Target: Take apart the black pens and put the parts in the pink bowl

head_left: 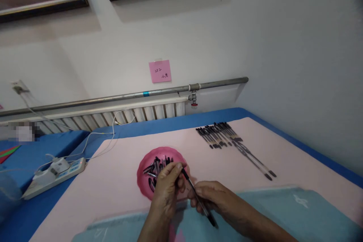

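A slim pen (191,184) with a clear barrel and black ends slants between my two hands. The fingers of my left hand (168,183) pinch its upper black end, in front of the bowl. My right hand (211,195) is closed around the barrel lower down, and the lower black end points toward me. Just behind my left hand, a pink scalloped bowl (141,184) holds several short black pen caps or parts (155,166). Farther right lies a row of pens (218,135), with two more pens (253,160) slanting out in front of it.
A pale pink sheet (113,181) covers the blue table (176,123), with teal cloth (278,204) along the near edge. On the left lie a power strip (53,177) and white cables (113,128). A radiator (153,112) and pipe (127,95) run along the wall behind.
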The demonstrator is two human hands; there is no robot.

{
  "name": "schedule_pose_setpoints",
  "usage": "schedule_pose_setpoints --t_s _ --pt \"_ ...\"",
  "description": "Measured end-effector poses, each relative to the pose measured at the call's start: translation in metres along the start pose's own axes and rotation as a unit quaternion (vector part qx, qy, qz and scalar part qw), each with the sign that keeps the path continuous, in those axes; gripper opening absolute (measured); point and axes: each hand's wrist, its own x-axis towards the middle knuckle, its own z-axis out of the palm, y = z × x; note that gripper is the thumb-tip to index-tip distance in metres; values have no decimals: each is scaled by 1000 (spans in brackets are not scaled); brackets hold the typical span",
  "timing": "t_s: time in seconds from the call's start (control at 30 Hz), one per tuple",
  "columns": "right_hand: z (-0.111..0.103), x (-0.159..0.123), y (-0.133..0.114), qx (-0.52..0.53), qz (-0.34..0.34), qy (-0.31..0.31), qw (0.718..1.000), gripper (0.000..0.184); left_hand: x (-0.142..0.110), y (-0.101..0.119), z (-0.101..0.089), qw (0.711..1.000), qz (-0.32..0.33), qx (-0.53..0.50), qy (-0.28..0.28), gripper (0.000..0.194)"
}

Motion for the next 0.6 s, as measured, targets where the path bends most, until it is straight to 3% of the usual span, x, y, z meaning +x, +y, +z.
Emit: schedule_pose_setpoints --t_s 0.13,0.3,0.47,0.6 --pt "-1 1 3 34 10 43 998 15 0 -1 0 1000 0 -4 -7 29" --pt "2 0 -2 101 33 -12 994 27 1 -1 0 1000 -5 -9 -1 31" --pt "1 0 -2 114 39 10 993 16 1 -1 2 1000 1 -9 -3 32" --pt "2 1 1 139 76 -13 987 28 1 -1 2 1000 -3 -3 5 35"
